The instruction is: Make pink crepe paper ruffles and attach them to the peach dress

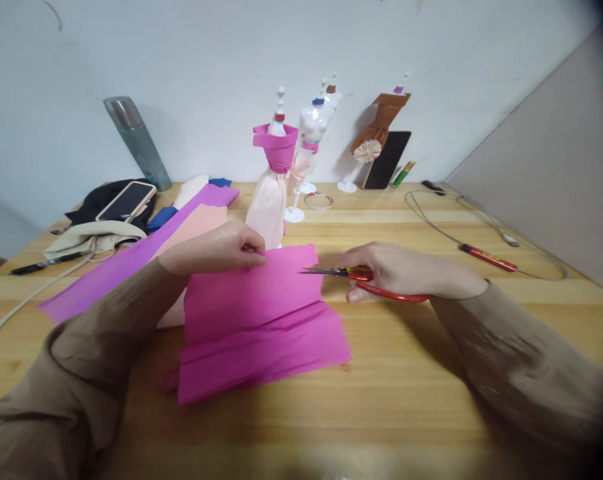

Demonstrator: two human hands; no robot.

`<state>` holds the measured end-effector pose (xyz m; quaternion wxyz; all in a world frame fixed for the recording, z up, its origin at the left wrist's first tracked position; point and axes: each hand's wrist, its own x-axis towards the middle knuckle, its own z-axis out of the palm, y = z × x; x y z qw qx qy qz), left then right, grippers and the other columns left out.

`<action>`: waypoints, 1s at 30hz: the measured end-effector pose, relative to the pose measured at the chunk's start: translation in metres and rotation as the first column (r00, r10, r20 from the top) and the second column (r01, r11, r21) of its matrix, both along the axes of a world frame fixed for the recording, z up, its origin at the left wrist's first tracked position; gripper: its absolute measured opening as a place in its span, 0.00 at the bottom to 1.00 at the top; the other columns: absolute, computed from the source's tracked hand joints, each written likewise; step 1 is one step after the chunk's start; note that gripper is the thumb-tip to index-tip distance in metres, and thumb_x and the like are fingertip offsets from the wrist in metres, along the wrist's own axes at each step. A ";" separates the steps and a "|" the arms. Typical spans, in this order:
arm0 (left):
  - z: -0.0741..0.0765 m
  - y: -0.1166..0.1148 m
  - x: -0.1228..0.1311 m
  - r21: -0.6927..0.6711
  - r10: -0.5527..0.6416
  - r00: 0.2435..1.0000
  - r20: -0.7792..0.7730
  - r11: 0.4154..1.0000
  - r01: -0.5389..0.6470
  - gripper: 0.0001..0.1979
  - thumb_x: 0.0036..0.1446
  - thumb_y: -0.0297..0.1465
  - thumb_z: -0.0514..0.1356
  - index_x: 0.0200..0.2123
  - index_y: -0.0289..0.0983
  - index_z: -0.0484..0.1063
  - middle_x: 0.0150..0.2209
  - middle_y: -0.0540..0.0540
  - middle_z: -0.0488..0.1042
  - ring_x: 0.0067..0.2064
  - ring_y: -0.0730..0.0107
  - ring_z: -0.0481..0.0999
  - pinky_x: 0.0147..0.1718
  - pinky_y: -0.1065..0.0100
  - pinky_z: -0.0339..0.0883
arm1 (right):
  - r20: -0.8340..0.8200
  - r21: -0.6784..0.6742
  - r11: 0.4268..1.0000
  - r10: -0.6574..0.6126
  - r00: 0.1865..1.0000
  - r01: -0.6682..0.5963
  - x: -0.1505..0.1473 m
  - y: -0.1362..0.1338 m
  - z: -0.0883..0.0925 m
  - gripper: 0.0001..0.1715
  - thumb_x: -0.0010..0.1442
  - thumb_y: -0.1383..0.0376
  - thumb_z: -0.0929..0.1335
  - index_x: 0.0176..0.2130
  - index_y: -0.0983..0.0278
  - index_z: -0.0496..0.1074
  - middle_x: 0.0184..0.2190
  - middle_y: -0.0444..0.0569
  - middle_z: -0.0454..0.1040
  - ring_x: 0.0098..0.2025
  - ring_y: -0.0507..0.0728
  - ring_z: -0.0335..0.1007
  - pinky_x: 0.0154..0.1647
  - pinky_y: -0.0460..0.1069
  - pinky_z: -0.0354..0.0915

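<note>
My left hand (pixel 228 248) pinches the top edge of a magenta sheet of crepe paper (pixel 251 300), which hangs over the table with a crease across its lower part. In my right hand (pixel 381 263) is a pair of red-handled scissors (pixel 391 292), its narrow blades pointing left over the right side of the paper, near the upper edge. The blades look closed or nearly so. Just behind the paper stands a small dress form (pixel 280 150) in a magenta top and a pale pink skirt.
White mini mannequins (pixel 314 123) and one in a brown dress (pixel 384 117) stand near the wall. At left are purple paper (pixel 201 207), a phone (pixel 127 201), a pen (pixel 46 263) and a bottle (pixel 138 143). A cable (pixel 431 220) and red-handled tool (pixel 488 258) lie right.
</note>
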<state>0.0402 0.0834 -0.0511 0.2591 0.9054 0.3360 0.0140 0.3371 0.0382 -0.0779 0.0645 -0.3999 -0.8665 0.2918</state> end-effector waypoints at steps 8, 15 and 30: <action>0.000 0.001 0.000 -0.018 -0.034 0.999 0.019 0.999 0.035 0.10 0.52 0.29 0.53 0.20 0.34 0.63 0.21 0.52 0.63 0.24 0.77 0.61 0.24 0.71 0.50 | 0.099 0.169 0.985 0.010 0.995 -0.026 -0.010 -0.003 -0.003 0.30 0.55 0.52 0.71 0.57 0.56 0.71 0.46 0.51 0.79 0.42 0.62 0.76 0.38 0.50 0.65; 0.000 0.000 0.000 -0.016 -0.066 0.997 0.046 0.998 0.066 0.10 0.53 0.29 0.54 0.21 0.34 0.65 0.21 0.52 0.63 0.24 0.77 0.61 0.24 0.72 0.51 | 0.104 0.284 0.957 0.036 0.994 -0.065 -0.012 -0.001 -0.013 0.27 0.56 0.53 0.71 0.53 0.58 0.73 0.41 0.52 0.79 0.38 0.60 0.76 0.35 0.49 0.63; 0.005 0.000 -0.004 -0.045 -0.066 0.997 0.033 0.997 0.067 0.10 0.54 0.28 0.54 0.22 0.33 0.70 0.21 0.53 0.65 0.25 0.78 0.62 0.25 0.72 0.52 | 0.155 0.309 0.945 0.062 0.986 -0.108 -0.021 0.003 -0.011 0.25 0.58 0.50 0.69 0.49 0.62 0.74 0.37 0.52 0.77 0.34 0.58 0.73 0.33 0.48 0.60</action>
